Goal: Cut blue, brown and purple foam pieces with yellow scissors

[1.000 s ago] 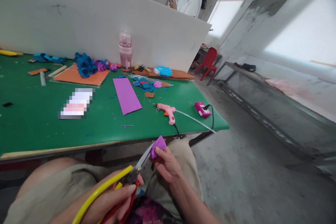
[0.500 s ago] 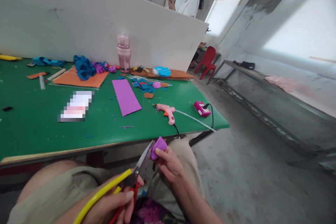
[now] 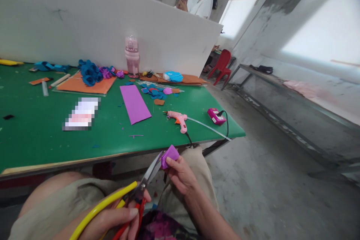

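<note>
Over my lap, my left hand (image 3: 119, 219) is wrapped round a pair of scissors (image 3: 144, 183) with red grips. Long yellow handles lie in the same hand; I cannot tell whether they belong to a second tool. The two steel blades are slightly parted, their tips touching or very near the left edge of a small folded purple piece (image 3: 170, 156) that looks like paper or foam sheet. My right hand (image 3: 181, 174) pinches that piece between thumb and fingers. A larger purple sheet (image 3: 135, 104) lies flat on the green table (image 3: 112, 138).
A pink glue gun (image 3: 177, 118) with a clear stick lies near the table's right end, beside a magenta box (image 3: 216, 116) with a cord. Blue scraps (image 3: 154, 92), a pink bottle (image 3: 132, 58) and an orange sheet (image 3: 92, 88) stand farther back, before a white partition (image 3: 98, 18).
The scissors have shifted slightly down and left, and their blades have parted. The purple piece has moved only a little in my right hand.
</note>
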The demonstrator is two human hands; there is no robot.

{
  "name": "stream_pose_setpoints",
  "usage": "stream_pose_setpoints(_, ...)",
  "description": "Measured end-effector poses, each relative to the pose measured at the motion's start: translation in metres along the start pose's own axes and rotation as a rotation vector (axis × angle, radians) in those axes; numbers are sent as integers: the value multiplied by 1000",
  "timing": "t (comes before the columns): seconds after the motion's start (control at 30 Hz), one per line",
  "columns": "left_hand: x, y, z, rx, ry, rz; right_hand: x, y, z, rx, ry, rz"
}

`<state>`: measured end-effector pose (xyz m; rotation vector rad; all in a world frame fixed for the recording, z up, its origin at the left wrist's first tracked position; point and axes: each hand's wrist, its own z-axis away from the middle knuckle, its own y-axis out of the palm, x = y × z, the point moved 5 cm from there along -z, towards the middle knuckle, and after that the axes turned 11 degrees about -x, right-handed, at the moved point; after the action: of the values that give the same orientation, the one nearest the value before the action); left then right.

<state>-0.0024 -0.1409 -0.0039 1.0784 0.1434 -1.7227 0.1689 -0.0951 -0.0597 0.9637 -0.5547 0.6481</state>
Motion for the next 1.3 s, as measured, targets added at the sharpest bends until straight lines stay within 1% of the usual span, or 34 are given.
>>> stream_pose_setpoints(0.1, 5, -2, 0, 14, -29, -68, 0, 0, 0, 5, 8, 15)
stream_pose_setpoints(0.17, -1, -1, 3, 18, -27, -85, 1, 0, 0, 12, 11, 15)
stream_pose_setpoints(0.3, -19, 4, 11, 25, -14, -125, 1, -1, 0, 9, 14, -1)
stream_pose_setpoints(0.37, -23, 7, 14, 27, -10, -119, 0, -1, -1, 14, 18, -3)
stream_pose_setpoints(0.57, -17, 9, 12, 44, -8, -62, 2, -3, -1, 15, -8, -8)
stream_pose_setpoints(0.77, -29, 13, 20, 52, -22, -101, 5, -2, 0, 6, -3, 21)
stream_pose_setpoints(0.83, -27, 11, 18, 25, -4, -98, 4, -2, 0, 8, 6, 32)
stream_pose_setpoints(1.0, -6, 5, 7, -18, 32, -78, 2, -1, 3, 11, 34, 40)
stream_pose_setpoints(1.1, -4, 5, 3, -60, 67, -38, 0, 1, 5, 18, 44, 57)
stream_pose_setpoints(1.13, -4, 6, 1, -50, 61, -38, -1, 2, 5, 27, 46, 68)
stream_pose_setpoints(1.23, -2, 14, -6, 34, 21, -51, -4, 4, 6, 55, 39, 79)
stream_pose_setpoints(1.3, -1, 16, -11, 53, 18, -16, -4, 4, 6, 56, 32, 71)
